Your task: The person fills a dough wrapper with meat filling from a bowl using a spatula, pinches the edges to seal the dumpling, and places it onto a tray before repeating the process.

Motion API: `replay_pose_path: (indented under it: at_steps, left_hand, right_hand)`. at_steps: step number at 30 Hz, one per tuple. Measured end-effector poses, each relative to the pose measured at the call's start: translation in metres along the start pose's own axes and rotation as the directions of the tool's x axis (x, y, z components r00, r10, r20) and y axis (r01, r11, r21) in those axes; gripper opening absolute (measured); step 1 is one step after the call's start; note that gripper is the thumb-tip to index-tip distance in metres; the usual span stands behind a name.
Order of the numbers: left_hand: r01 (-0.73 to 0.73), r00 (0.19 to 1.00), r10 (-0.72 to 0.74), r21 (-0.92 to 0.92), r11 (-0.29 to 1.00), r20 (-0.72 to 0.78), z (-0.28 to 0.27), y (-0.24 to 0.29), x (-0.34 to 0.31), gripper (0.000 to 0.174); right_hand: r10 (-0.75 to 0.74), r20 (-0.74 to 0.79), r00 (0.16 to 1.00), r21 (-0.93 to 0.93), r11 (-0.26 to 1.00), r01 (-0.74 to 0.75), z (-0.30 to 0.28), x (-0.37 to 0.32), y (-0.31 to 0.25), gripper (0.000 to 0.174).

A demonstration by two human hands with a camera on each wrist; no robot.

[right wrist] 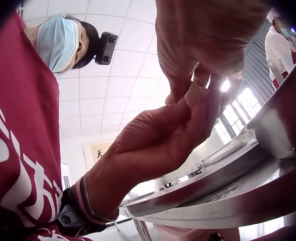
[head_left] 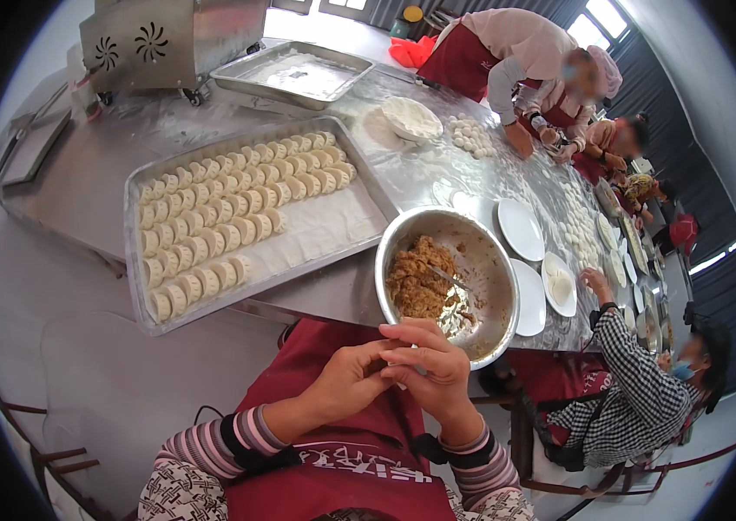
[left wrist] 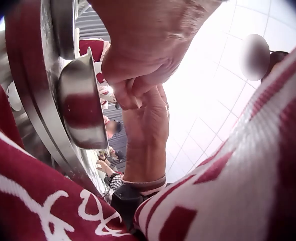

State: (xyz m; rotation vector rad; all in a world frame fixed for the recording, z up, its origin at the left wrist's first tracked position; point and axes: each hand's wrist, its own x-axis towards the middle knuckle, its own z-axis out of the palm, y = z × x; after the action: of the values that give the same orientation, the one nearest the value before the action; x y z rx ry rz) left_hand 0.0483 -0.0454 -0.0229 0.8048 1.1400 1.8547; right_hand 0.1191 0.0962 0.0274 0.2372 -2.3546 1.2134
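Both hands meet in front of the apron, close to the near rim of a steel bowl (head_left: 507, 300). Between them they pinch a dumpling (right wrist: 195, 95), of which only a pale bit of dough shows. My left hand (head_left: 346, 382) has its fingers curled in at one side of it. From the other side my right hand (head_left: 433, 369) presses in with thumb and fingers. Brown meat filling (head_left: 420, 278) fills the left part of the bowl, and a thin metal utensil (head_left: 450, 278) sticks into it. The fingers hide most of the dumpling in every view.
Left of the bowl, a metal tray (head_left: 342, 226) carries rows of finished dumplings. White plates (head_left: 520, 228) stand to the right, one with round wrappers (head_left: 559, 282). Farther back are a floury bowl (head_left: 411, 120), dough pieces (head_left: 472, 137) and people working along the table.
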Motion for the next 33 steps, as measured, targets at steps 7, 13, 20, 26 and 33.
replay_pose_path:
  at_steps: [7, 13, 20, 26, 33]
  left_hand:
    - [0.011, 0.999, -0.011, 0.024, 1.000, -0.033, -0.001, 0.006, -0.001, 0.027]
    - [-0.015, 0.993, 0.003, -0.101, 0.995, -0.116, 0.001, 0.006, 0.002, 0.032]
    - [-0.106, 0.971, 0.158, 0.271, 0.957, -0.180, 0.001, 0.005, 0.000, 0.036]
    - [-0.125, 0.979, 0.155, 0.206, 0.970, -0.134, 0.004, 0.013, 0.002, 0.037]
    - [-0.121, 0.965, 0.177, 0.271, 0.955, -0.194, 0.007, 0.020, -0.003, 0.024]
  right_hand:
    - [-0.008, -0.011, 1.000, -0.022, 1.000, 0.008, 0.004, 0.002, 0.001, 0.018]
    - [0.185, -0.065, 0.981, 0.131, 0.976, -0.175, 0.011, 0.007, -0.008, 0.027]
    - [0.026, -0.070, 0.997, 0.019, 1.000, -0.025, 0.009, 0.001, 0.003, 0.025]
    - [-0.085, -0.054, 0.995, -0.057, 0.995, 0.082, 0.013, 0.001, 0.013, 0.012]
    - [0.016, -0.096, 0.995, 0.005, 1.000, -0.016, 0.010, -0.003, -0.004, 0.024]
